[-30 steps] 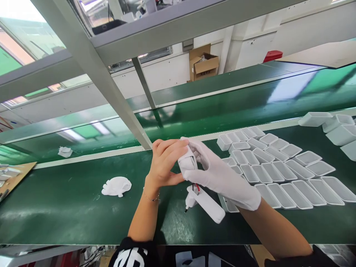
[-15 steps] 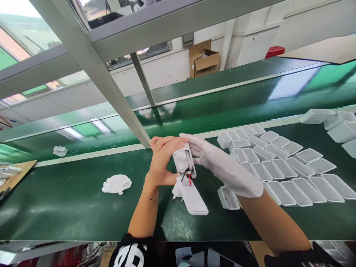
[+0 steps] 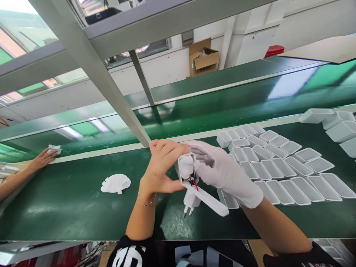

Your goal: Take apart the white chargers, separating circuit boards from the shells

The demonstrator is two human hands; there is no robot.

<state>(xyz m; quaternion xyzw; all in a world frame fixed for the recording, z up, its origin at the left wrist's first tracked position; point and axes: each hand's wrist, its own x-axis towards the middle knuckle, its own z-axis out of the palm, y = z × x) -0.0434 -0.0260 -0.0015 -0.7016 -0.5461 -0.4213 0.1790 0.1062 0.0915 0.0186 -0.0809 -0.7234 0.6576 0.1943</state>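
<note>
From the head view, the bare left hand (image 3: 161,167) and the gloved right hand (image 3: 222,172) both grip an open white casing (image 3: 187,167) above the green surface (image 3: 69,207), near its middle. Its plug half (image 3: 204,196) now dangles lower on wires than a moment ago, so the halves remain unjoined. Empty white shells (image 3: 278,163) lie right; a co-worker's hand (image 3: 41,159) has appeared far left.

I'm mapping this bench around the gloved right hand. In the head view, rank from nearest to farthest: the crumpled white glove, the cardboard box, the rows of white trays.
From the right hand:
1. Rows of white trays, just right.
2. Crumpled white glove, left on the belt.
3. Cardboard box, by the far wall.
</note>
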